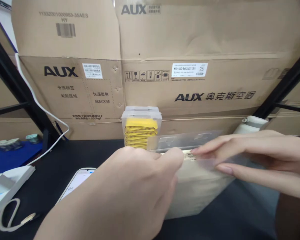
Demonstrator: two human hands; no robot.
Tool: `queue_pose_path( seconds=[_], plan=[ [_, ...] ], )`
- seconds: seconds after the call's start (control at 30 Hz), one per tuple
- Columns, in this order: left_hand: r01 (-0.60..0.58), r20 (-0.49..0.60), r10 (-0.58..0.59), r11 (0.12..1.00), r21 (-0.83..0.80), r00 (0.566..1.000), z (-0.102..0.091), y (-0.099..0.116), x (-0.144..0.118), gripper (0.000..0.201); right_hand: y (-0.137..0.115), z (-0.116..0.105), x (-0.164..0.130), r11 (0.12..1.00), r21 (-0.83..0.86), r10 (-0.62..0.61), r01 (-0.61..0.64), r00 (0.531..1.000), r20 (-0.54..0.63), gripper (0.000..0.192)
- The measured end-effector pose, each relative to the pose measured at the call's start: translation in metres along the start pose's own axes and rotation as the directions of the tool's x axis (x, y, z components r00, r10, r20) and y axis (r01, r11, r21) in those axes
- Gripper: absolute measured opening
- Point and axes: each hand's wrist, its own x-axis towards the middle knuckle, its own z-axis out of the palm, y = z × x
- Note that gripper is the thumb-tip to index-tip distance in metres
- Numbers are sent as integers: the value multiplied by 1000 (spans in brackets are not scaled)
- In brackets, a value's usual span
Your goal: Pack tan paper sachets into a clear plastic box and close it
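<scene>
A translucent plastic box [195, 196] filled with something cream-coloured stands in front of me, its clear lid flap [182, 140] raised at the back. My left hand [140, 180] is closed around the box's left side, with its fingertips hidden behind the knuckles. At the top right opening, my right hand [240, 156] pinches the box's front wall, thumb outside and fingers over the rim. Small dark print shows on the cream contents [190, 156] between my hands. Directly behind is a second clear box [160, 121] holding stacked yellow packets [140, 131].
Large cardboard AUX cartons [150, 90] form a wall at the back. A white bottle [252, 123] stands behind my right hand. A phone [76, 181] lies left on the black tabletop [50, 186], near a white cable [8, 216] and a white device [12, 186].
</scene>
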Motion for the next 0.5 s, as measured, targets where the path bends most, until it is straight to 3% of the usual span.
queue_pose_path(
  seconds=[0.03,0.1,0.17,0.33,0.5],
  plan=[
    [9,-7,-9,1000,13,1000,0,1,2,14,5,-2,3,1000,7,-21,20,998,56,5],
    [27,-35,-26,999,25,999,2,2,7,11,12,-3,9,1000,19,-12,11,998,61,13],
    [43,-66,-41,999,22,997,3,1,12,10,14,-1,14,1000,16,18,-18,999,-36,10],
    [68,-126,-71,997,-25,990,7,-4,19,7,3,16,18,996,-87,2,-14,991,-130,9],
    [65,-164,-96,981,-185,982,12,-17,24,13,-3,26,19,991,-114,41,-74,962,-269,15]
  ],
)
